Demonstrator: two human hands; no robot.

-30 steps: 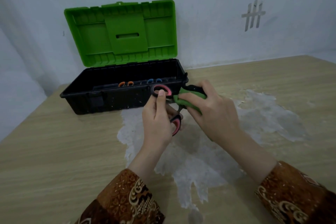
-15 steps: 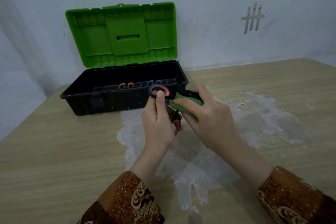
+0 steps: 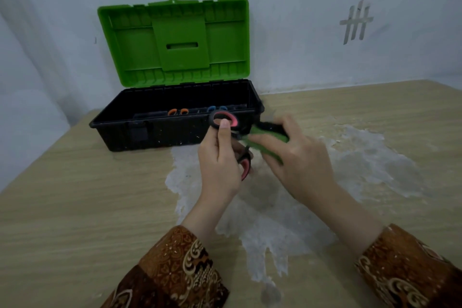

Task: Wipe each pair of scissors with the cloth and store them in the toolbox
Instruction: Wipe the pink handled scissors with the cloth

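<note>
Cloth [image 3: 268, 144] now further along blades, right hand [image 3: 297, 157] fingers clenched around it; left hand [image 3: 220, 165] fingers gripping scissors [image 3: 225, 120] handles.

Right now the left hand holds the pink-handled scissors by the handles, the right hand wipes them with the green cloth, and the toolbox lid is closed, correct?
Not quite: the head view shows the toolbox lid open, standing upright. The left hand holding the pink-handled scissors and right hand with the green cloth are right.

wall [image 3: 300, 32]: pale blue-grey, you face it beyond your hands | tape marks [image 3: 356, 22]: grey, up and right of your hands | table [image 3: 75, 207]: light wood, under your hands, with white scuffed patch [image 3: 275, 220]
</note>
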